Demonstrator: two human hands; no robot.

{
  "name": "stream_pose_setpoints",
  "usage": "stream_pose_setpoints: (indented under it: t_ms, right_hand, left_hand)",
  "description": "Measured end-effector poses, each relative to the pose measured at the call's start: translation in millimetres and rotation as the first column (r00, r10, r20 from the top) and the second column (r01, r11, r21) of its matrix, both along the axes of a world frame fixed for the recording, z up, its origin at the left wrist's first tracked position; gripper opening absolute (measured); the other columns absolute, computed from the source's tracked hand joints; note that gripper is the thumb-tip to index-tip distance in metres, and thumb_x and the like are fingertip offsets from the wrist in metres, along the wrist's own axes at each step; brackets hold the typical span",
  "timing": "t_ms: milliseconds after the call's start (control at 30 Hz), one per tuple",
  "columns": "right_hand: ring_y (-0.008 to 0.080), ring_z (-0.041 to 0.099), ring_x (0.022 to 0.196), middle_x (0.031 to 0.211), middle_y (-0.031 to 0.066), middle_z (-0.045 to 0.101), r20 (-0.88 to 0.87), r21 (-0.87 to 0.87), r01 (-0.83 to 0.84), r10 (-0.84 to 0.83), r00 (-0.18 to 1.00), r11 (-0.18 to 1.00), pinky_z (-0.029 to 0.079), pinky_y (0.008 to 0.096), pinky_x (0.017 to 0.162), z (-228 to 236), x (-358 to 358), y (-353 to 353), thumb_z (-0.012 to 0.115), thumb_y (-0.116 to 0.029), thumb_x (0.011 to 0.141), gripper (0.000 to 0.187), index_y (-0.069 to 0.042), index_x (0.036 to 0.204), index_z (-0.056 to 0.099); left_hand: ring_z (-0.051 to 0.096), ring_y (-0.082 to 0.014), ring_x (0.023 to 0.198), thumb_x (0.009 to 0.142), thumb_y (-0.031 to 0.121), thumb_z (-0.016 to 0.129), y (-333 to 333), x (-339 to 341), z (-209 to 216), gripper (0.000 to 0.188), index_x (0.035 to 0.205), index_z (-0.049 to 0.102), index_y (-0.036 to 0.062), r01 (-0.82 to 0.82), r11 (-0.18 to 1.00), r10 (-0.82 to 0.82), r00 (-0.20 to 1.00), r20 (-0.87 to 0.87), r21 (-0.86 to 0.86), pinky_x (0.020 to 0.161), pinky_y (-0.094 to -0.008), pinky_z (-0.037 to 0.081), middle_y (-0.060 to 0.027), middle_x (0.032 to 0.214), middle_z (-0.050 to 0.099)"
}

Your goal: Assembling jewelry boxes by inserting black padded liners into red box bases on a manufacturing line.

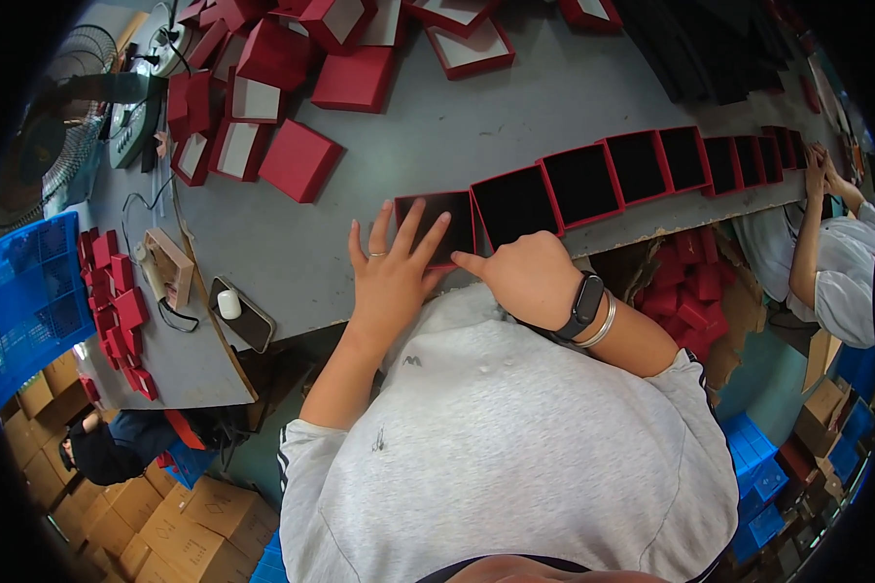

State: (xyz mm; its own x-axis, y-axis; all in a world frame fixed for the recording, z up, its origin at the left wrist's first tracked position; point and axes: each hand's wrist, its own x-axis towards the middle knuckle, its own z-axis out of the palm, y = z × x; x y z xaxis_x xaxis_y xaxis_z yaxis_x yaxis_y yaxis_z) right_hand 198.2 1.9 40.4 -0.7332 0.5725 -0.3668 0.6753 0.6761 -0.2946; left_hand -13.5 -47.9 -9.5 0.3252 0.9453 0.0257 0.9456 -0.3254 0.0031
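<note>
My left hand (391, 274) lies flat with fingers spread, its fingertips resting on a small red box with a black lining (439, 216) at the near edge of the grey table (437, 136). My right hand (525, 274) is curled beside it, index finger pointing at the box's near right corner. A row of several matching open red boxes (642, 167) runs rightward along the table edge from this box.
A heap of red box lids and bases (282, 87) covers the far left of the table. A phone with a white object (241, 313) lies left. Another person's hands (819, 170) work at the row's far end. A blue crate (29, 301) stands at left.
</note>
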Motion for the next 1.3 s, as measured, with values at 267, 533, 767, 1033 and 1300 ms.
stream_pose_setpoints:
  t_ms: [267, 533, 767, 1033, 1300]
  right_hand:
    - [0.0283, 0.068, 0.062, 0.071, 0.0087, 0.069, -0.221, -0.104, 0.162, -0.181, 0.958, 0.981, 0.053, 0.0375, 0.057, 6, 40, 16, 0.072, -0.033, 0.088, 0.058, -0.024, 0.142, 0.055]
    - [0.0328, 0.069, 0.073, 0.080, 0.0122, 0.071, -0.147, -0.175, 0.401, -0.426, 0.893, 0.899, 0.053, 0.0426, 0.065, -14, 84, 9, 0.074, -0.036, 0.086, 0.055, -0.019, 0.135, 0.057]
    - [0.0335, 0.070, 0.080, 0.087, 0.0127, 0.073, -0.155, -0.218, 0.484, -0.519, 0.840, 0.848, 0.054, 0.0442, 0.069, -13, 100, 6, 0.074, -0.033, 0.086, 0.050, -0.018, 0.132, 0.059]
    - [0.0343, 0.070, 0.076, 0.087, 0.0150, 0.072, -0.269, -0.337, 0.374, -0.470, 0.841, 0.864, 0.054, 0.0416, 0.068, -3, 89, 20, 0.081, -0.035, 0.080, 0.078, -0.019, 0.148, 0.046]
    - [0.0323, 0.068, 0.062, 0.069, 0.0149, 0.068, -0.050, -0.173, 0.218, -0.230, 0.972, 0.960, 0.055, 0.0398, 0.060, -6, 42, 35, 0.082, -0.038, 0.078, 0.103, -0.001, 0.157, 0.026]
  left_hand:
    - [0.022, -0.0413, 0.150, 0.081, 0.032, 0.081, 0, 8, -1, 0.065, 0.140, 0.057, 0.0198, -0.014, 0.995, 0.040, 0.961, 0.275, -0.097, 0.119, -0.0590, 0.021, -0.0104, 0.159, 0.035]
    - [0.018, -0.0475, 0.150, 0.080, 0.022, 0.082, 4, 29, -12, 0.055, 0.127, 0.060, 0.0048, -0.008, 0.998, 0.048, 0.794, 0.606, -0.069, 0.117, -0.0571, 0.028, -0.0196, 0.158, 0.031]
    - [0.024, -0.0461, 0.149, 0.083, 0.030, 0.079, 18, 41, -3, 0.066, 0.144, 0.056, 0.0191, 0.109, 0.993, -0.083, 0.926, 0.368, -0.051, 0.117, -0.0588, 0.027, -0.0093, 0.158, 0.041]
    - [0.021, -0.0414, 0.151, 0.082, 0.043, 0.078, 21, 56, 3, 0.083, 0.152, 0.044, 0.0152, 0.164, 0.981, -0.127, 0.945, 0.301, -0.101, 0.120, -0.0577, 0.017, -0.0093, 0.162, 0.035]
    - [0.032, -0.0372, 0.147, 0.066, 0.041, 0.092, 21, 17, -20, 0.117, 0.155, 0.027, 0.0040, -0.063, 0.988, 0.148, 0.684, 0.714, -0.143, 0.121, -0.0539, 0.014, -0.0177, 0.158, 0.037]
